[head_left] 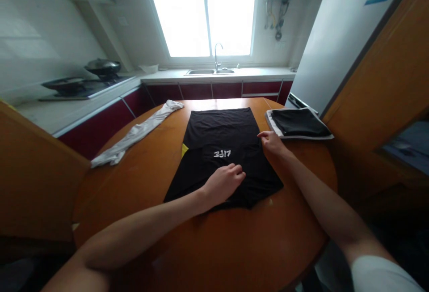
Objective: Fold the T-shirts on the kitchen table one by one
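A black shirt [221,126] lies flat on the table, its upper part a smooth rectangle and its lower part flaring wider toward me. White lettering [222,154] is printed on it, and a bit of yellow cloth [184,150] shows at its left edge. Over the lower right of the shirt is my left hand [225,182], fingers curled and closed; whether they pinch cloth is hidden. My right hand [271,141] is at the shirt's right edge, thumb and forefinger pinched together on the cloth there.
The round wooden table [214,247] carries a crumpled white garment [137,133] at left. At right lies a stack of folded dark and white cloth [301,123]. Beyond are a counter with a sink [210,72], a stove with a lidded pan [102,67], and a fridge [330,37].
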{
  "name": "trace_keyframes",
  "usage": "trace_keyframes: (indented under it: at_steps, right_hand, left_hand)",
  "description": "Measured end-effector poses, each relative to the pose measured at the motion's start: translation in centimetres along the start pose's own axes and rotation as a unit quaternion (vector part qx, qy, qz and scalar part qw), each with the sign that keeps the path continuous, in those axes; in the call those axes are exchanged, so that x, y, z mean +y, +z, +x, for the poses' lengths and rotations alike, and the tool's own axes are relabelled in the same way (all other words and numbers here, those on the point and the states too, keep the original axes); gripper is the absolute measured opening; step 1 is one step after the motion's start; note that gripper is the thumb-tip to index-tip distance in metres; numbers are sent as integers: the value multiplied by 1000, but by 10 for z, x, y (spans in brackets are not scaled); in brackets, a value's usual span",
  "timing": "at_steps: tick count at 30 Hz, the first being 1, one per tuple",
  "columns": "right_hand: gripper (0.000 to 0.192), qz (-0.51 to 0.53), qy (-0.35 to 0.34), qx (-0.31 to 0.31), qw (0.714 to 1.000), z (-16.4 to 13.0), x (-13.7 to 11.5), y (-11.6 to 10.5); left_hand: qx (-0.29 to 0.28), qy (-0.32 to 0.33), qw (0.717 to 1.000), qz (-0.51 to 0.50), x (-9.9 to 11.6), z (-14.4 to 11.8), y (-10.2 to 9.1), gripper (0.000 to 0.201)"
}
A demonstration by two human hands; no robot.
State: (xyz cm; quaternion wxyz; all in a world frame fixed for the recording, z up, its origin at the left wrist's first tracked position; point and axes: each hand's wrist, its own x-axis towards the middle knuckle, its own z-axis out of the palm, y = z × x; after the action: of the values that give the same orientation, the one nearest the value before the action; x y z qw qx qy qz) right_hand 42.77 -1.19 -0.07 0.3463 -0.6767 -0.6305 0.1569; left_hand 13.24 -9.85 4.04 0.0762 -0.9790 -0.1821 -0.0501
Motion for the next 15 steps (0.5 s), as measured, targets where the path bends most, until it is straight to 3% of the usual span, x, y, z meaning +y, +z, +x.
trace_keyframes:
  at_steps: [3,8,15]
  right_hand:
    - [40,-11,-13,-21,1000,-1,1,4]
    - [49,-12,-12,-41,999,-1,4,2]
    - [43,-9,-11,-42,999,1,4,3]
  left_hand:
    - [-3,-10,1000,11,-12,10,9,13]
    - [-3,27,999,31,-20,13,21,8]
    - [28,38,997,58,-31,8,11,10]
